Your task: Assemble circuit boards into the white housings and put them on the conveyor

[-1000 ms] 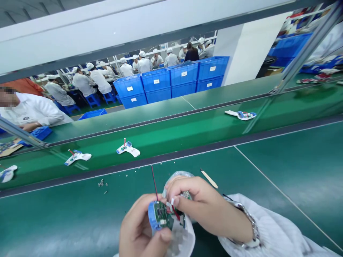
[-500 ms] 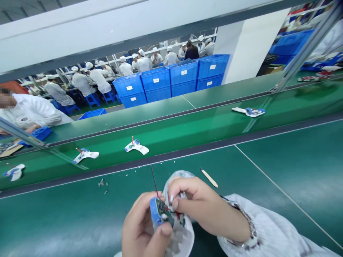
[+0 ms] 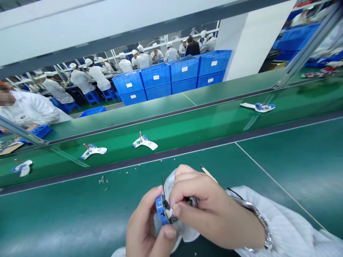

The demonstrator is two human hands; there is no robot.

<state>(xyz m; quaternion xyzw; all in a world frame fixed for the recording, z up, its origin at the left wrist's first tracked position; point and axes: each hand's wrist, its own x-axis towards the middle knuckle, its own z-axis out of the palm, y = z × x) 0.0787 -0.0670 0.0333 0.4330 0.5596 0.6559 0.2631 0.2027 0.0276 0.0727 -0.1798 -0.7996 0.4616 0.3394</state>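
My left hand (image 3: 147,225) grips a small blue-edged circuit board (image 3: 162,210), seen nearly edge-on, with a thin dark wire (image 3: 162,185) standing up from it. My right hand (image 3: 206,210) sits over the board, its fingertips pinching wires at the board's inner side, so most of the board is hidden. A crumpled translucent white plastic sheet (image 3: 171,187) lies under both hands. A wooden stick (image 3: 208,174) lies just beyond my right hand, partly covered by it. A metal bracelet (image 3: 261,221) circles my right wrist.
A conveyor belt (image 3: 187,125) runs beyond my bench mat (image 3: 278,171), carrying white pieces with boards (image 3: 144,142). Small debris (image 3: 101,180) lies left of my hands. A co-worker (image 3: 29,110) sits far left. Blue crates (image 3: 155,82) stand behind.
The white pieces on the belt have moved right. My hands have turned the board more edge-on, and my right hand has shifted over it, now covering part of the wooden stick.
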